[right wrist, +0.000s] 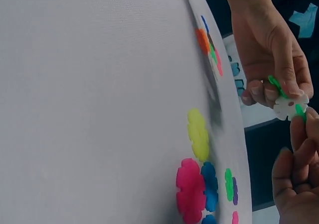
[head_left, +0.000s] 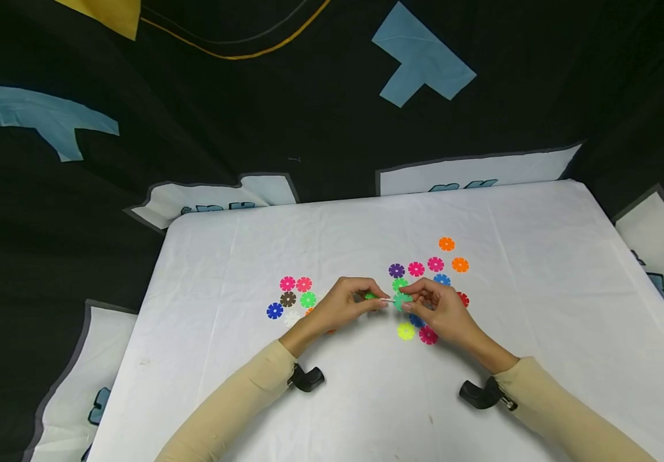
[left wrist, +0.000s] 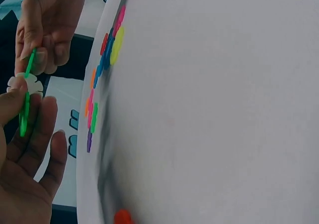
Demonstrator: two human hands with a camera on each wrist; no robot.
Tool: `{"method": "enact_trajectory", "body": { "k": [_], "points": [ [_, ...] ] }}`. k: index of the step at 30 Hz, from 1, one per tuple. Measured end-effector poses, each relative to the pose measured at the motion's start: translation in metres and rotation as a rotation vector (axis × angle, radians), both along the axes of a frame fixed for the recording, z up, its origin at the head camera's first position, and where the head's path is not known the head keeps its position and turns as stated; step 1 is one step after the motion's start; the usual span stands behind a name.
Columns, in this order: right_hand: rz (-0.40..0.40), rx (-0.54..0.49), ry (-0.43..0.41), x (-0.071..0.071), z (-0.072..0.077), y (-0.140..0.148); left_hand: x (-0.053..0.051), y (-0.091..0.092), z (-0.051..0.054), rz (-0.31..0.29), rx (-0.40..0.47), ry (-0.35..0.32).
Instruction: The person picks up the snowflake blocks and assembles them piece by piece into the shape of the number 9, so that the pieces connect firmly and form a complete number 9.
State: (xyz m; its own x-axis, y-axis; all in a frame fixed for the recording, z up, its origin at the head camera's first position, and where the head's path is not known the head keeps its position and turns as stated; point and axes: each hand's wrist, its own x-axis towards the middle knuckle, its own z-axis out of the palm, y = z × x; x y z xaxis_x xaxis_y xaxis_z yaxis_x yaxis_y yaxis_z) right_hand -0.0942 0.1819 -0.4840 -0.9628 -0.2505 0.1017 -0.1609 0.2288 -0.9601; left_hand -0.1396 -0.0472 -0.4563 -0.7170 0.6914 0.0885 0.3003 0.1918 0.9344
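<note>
1. Nearest were two beige sleeves [head_left: 233, 404], a black wrist camera [head_left: 308, 380] at the left cuff and another at the right.
2. Past them, the left hand [head_left: 340, 306] pinched a white notched disc [left wrist: 35, 86], with a green notched disc [head_left: 370, 296] standing crosswise at its left side.
3. The right hand [head_left: 446, 312] pinched a second green notched disc [head_left: 402, 301] at the white one's right edge, above the white tablecloth [head_left: 545, 289].
4. Beneath, near the right hand, lay a yellow disc [head_left: 406, 331] just left of a deep-pink disc [head_left: 428, 335].
5. Left of the left hand lay dark-blue [head_left: 275, 310] and brown [head_left: 288, 299] discs, two pinkish discs [head_left: 287, 283] beyond.
6. Farther right lay a purple disc [head_left: 396, 270], then two orange discs [head_left: 446, 244].
7. Black cloth [head_left: 320, 122] hung farthest.
</note>
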Motion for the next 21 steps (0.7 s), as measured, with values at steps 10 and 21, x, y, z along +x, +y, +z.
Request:
{"method": "enact_trajectory", "body": {
  "k": [10,21],
  "points": [
    [-0.046,-0.003,0.012,0.006,-0.006,-0.005,-0.004,0.003,-0.029,0.033,-0.013,-0.009],
    [-0.104,-0.068,0.033,0.013,-0.006,-0.011,0.000,0.007,-0.031,0.041,0.038,0.067]
  ]
}}
